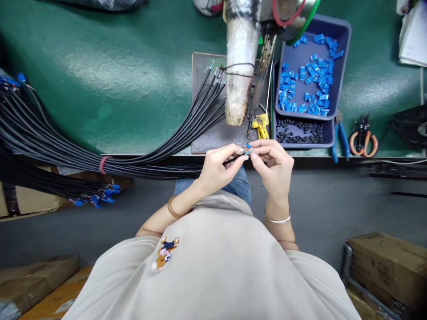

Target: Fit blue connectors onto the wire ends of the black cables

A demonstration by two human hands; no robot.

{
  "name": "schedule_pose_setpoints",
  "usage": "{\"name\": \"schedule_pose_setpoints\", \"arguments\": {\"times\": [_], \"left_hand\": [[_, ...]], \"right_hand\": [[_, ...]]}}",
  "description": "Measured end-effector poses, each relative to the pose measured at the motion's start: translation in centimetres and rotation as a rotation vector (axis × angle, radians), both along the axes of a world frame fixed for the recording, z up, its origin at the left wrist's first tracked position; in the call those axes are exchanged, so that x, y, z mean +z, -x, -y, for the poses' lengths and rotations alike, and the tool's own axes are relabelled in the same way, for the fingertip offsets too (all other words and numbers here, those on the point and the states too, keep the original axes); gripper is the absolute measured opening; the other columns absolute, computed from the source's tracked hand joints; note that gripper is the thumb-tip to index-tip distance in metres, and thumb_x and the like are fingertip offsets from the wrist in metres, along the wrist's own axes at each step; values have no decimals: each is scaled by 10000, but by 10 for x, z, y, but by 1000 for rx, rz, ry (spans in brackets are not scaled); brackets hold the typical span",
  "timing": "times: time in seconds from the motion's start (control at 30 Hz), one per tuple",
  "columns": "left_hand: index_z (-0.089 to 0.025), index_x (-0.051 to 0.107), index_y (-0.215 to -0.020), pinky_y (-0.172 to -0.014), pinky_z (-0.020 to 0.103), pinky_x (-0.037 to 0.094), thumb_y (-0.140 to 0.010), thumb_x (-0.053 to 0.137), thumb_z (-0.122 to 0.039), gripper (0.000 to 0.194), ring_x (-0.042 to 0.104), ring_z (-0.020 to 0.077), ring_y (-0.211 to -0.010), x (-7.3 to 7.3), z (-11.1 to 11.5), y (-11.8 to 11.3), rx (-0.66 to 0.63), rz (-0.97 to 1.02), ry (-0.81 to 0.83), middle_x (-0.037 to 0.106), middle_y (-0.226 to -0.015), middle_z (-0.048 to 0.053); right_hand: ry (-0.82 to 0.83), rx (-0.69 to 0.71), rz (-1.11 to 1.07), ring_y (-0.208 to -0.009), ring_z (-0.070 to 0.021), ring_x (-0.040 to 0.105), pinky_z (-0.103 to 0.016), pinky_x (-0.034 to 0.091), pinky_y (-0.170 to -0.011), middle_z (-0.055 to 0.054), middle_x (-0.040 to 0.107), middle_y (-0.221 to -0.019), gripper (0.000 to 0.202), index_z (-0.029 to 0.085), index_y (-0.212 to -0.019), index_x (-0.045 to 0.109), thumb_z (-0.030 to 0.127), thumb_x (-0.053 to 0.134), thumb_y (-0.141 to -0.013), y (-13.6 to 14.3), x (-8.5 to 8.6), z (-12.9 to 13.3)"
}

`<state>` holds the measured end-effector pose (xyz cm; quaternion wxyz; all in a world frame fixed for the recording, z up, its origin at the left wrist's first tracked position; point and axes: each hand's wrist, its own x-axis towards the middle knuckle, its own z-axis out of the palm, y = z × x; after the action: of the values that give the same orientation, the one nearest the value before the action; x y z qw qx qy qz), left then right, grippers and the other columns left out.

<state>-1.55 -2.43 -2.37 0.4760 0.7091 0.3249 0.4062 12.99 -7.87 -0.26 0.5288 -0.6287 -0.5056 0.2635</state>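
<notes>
My left hand (222,169) pinches the end of a black cable (235,159) in front of the table's edge. Its fingertips almost meet those of my right hand (274,166), which is closed on a small blue connector (248,146). Thin light-coloured wires show between the fingertips. To the left runs a bundle of black cables (143,164), tied with a red band (104,164); several stripped ends rest on a dark board (208,138).
Above my hands hangs a wrapped white tube (238,66). A yellow tool (261,126) lies beyond my fingers. On the right are a tray of blue connectors (345,58), a tray of black pieces (328,138), blue-handled pliers (343,138) and orange-handled cutters (363,141) on the green table (133,66).
</notes>
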Motion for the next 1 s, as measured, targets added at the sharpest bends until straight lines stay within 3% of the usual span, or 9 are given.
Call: {"name": "schedule_pose_setpoints", "arguments": {"times": [0.37,0.6,0.77,0.9,1.0], "left_hand": [[-162,564,-846,-528,153,456,-921,602,-267,135,547,41,-509,1,6,1,-50,166,292,630,-678,-20],[-167,538,-805,-382,152,377,-850,696,-429,309,468,27,-398,6,1,2,-103,336,590,606,-627,-31],[-153,572,-802,-365,150,292,-818,732,-410,303,398,9,-384,8,-4,4,-95,375,664,648,-614,-8],[-135,611,-779,-412,135,333,-799,748,-340,247,472,19,-436,10,-6,1,-99,379,675,641,-584,-8],[-125,616,-725,-445,125,366,-790,746,-284,215,496,22,-463,13,-7,-2,-92,349,675,613,-561,-19]], "right_hand": [[-3,-14,-24,-873,-150,708,-290,615,-735,-30,702,-1011,68,222,-772,679,208,665,-837,9,-3,0],[-137,-71,280,-969,-194,694,-398,599,-885,-22,719,-992,107,278,-809,713,176,685,-820,17,-3,4],[-130,-119,175,-946,-193,704,-398,605,-855,-20,719,-999,109,280,-890,723,195,660,-864,13,-6,7],[-270,-193,202,-961,-187,710,-408,605,-864,-17,728,-988,177,270,-985,686,181,538,-944,8,-4,7],[-362,-200,311,-921,-168,717,-376,607,-836,-18,738,-990,156,237,-983,679,133,589,-910,7,-2,7]]}}
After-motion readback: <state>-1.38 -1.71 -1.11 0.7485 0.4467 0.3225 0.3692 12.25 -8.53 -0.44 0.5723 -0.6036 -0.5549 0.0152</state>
